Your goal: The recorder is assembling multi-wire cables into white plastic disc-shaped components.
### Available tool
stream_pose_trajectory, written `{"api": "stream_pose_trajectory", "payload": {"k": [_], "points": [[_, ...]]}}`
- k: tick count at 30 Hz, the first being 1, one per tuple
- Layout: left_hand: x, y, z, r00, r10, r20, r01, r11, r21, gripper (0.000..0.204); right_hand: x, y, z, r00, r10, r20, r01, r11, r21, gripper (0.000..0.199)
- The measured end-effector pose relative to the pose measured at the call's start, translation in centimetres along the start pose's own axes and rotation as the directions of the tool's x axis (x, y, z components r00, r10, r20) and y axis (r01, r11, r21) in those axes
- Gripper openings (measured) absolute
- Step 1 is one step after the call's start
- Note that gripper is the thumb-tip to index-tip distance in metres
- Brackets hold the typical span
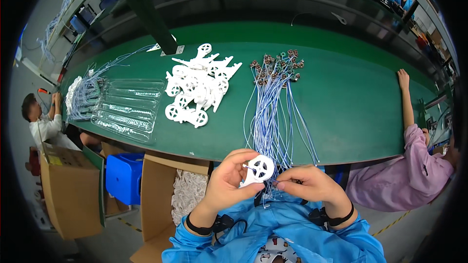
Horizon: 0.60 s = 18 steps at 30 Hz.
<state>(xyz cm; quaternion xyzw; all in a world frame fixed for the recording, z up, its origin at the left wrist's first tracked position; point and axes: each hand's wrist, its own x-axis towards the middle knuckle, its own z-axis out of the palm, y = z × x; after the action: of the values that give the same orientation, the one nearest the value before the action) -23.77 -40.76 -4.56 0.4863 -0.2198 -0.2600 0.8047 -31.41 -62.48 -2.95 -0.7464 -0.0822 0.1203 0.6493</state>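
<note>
Here the left hand (228, 181) grips a white wheel part (259, 169), right hand (309, 184) pinching wire (276, 183)

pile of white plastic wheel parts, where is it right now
In the head view the pile of white plastic wheel parts lies on the green table, left of centre, between the clear plastic tray and the bundle of blue-white wires.

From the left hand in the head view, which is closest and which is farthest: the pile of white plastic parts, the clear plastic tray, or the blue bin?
From the left hand:
1. The pile of white plastic parts, straight ahead on the green table.
2. The blue bin, to the left, below the table edge; nearly a tie with the pile.
3. The clear plastic tray, far left on the table.
</note>
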Motion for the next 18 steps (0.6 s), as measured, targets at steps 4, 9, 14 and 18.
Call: {"api": "stream_pose_trajectory", "payload": {"k": [4, 9, 14, 18], "points": [[-0.3, 0.4, 1.2, 0.998, 0.060, 0.003, -0.060, 0.983, 0.174, 0.063, 0.0, 0.0, 0.0, 0.996, 0.084, -0.002, -0.084, 0.996, 0.017, 0.015], [-0.6, 0.0, 1.2, 0.996, 0.068, 0.054, -0.078, 0.972, 0.221, 0.068, 0.4, 0.3, 0.0, 1.000, -0.013, -0.001, 0.013, 0.999, -0.030, 0.018], [-0.4, -0.1, 1.9, 1.000, 0.021, 0.001, -0.021, 1.000, -0.018, 0.066, 1.3, -0.7, 0.3, 0.993, -0.111, -0.036, 0.105, 0.987, -0.122, 0.016], [-1.0, -0.7, 1.1, 0.996, -0.081, -0.023, 0.075, 0.976, -0.206, 0.056, 2.7, -3.8, 0.9, 0.988, -0.136, -0.079, 0.093, 0.910, -0.405, 0.012]]}}
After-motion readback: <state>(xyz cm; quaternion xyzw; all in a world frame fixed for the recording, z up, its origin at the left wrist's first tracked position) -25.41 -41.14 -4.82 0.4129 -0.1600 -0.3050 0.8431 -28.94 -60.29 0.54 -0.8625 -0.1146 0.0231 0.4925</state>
